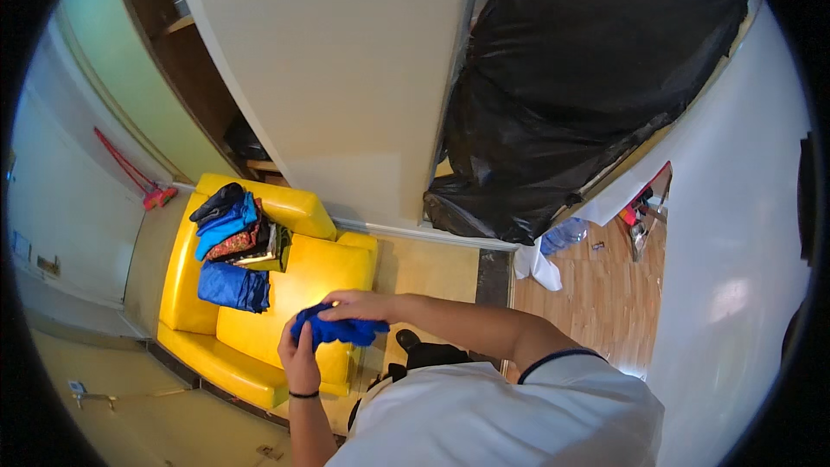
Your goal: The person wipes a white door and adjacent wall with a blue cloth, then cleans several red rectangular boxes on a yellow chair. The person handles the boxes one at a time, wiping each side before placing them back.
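Observation:
A bright blue cloth (347, 332), bunched and partly folded, is held in the air between both hands. My left hand (299, 353), with a dark band at the wrist, grips its left end, thumb in front. Across the top edge lies my right hand (363, 306), fingers pressing the cloth. Beyond them stands a yellow armchair (321, 272) with a glossy cover. On it a pile of folded clothes (233, 230) leans by the backrest, in black, blue, turquoise and a red pattern. A separate folded dark-blue garment (233, 287) lies beside the pile on the seat.
Black plastic sheeting (583, 91) covers an opening to the right of a pale wall panel (337, 78). Under it, a large water bottle (565, 237) lies on the wood floor (577, 292). A red-handled broom (133, 172) leans at far left, near an open cupboard (188, 58).

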{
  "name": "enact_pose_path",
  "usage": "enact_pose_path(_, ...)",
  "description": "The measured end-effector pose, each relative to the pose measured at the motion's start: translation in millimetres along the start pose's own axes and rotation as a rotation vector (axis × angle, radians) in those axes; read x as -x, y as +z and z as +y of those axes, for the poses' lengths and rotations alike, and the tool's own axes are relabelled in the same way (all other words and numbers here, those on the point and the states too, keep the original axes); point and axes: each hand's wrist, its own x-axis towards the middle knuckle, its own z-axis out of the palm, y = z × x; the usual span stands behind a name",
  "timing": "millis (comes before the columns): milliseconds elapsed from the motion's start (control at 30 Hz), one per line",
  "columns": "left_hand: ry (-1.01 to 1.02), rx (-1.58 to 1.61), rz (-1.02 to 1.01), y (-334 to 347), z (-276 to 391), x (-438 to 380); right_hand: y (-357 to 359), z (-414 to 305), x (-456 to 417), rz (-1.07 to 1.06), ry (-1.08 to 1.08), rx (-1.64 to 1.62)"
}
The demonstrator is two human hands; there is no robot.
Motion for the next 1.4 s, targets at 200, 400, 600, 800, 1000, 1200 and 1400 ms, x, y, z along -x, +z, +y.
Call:
enact_pose_path(200, -0.120, -0.009, -0.249, 63.9, -11.1, -62.2, -57.8, 2.9, 54.4, 0.390, -0.121, 0.084)
enact_pose_path(400, -0.114, -0.276, -0.618, 115.0, 17.1, -104.9, -75.9, -13.3, 98.0, 0.695, -0.211, 0.136)
enact_pose_path(600, 0.465, -0.522, -0.661, 138.3, 23.7, -156.0, -93.2, -50.7, 90.1, 0.879, -0.221, 0.423)
enact_pose_path(800, 1.021, -0.565, -0.459, 211.8, 95.2, -214.5, -142.7, -129.2, 87.8, 1.184, -0.743, 0.985)
enact_pose_path(1000, 1.639, -0.409, -0.114, 321.6, 188.7, -302.6, -209.4, -282.7, 105.2, 1.474, -1.243, 1.732)
enact_pose_path(1200, 1.760, -0.280, 0.175, 395.4, 218.2, -387.9, -271.9, -356.5, 66.9, 1.749, -1.357, 1.777)
enact_pose_path(1400, 1.632, -0.311, 0.151, 378.5, 121.2, -395.0, -306.4, -285.3, 35.5, 1.809, -1.296, 1.762)
